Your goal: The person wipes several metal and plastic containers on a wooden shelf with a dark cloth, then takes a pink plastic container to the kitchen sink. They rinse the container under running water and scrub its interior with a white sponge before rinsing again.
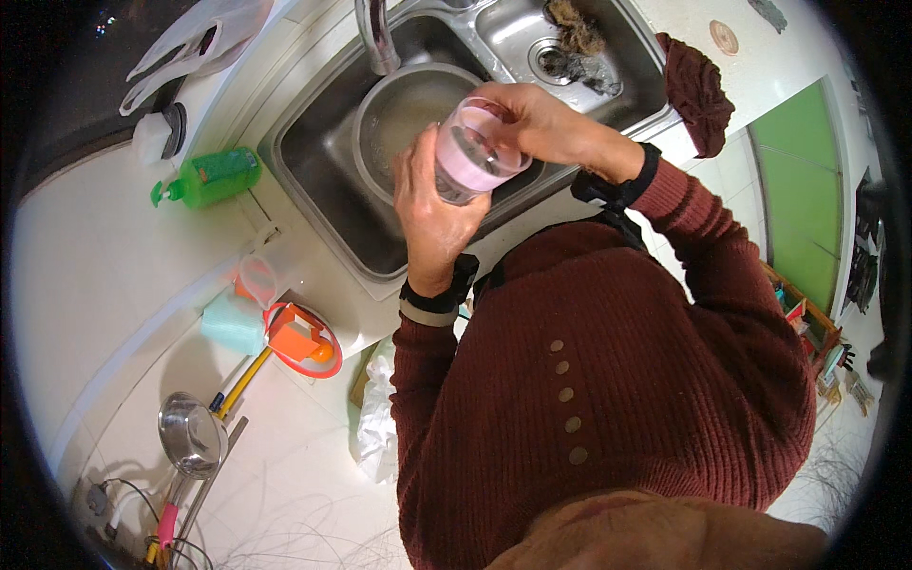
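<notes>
A clear pink cup (472, 152) is held over the steel sink (313, 161). My left hand (432, 214) wraps around its side and base. My right hand (532, 119) is at the cup's rim, fingers reaching over and into the mouth. Below the cup sits a round metal basin (399, 104) with water in it, under the faucet (377, 36).
A green soap pump bottle (209, 178) and a white container (157, 133) stand left of the sink. A dark red cloth (698, 90) hangs at the sink's right. Scrub pads (575, 43) lie in the second bowl. An orange-red utensil (304, 339), teal sponge (233, 323) and metal ladle (190, 434) lie lower left.
</notes>
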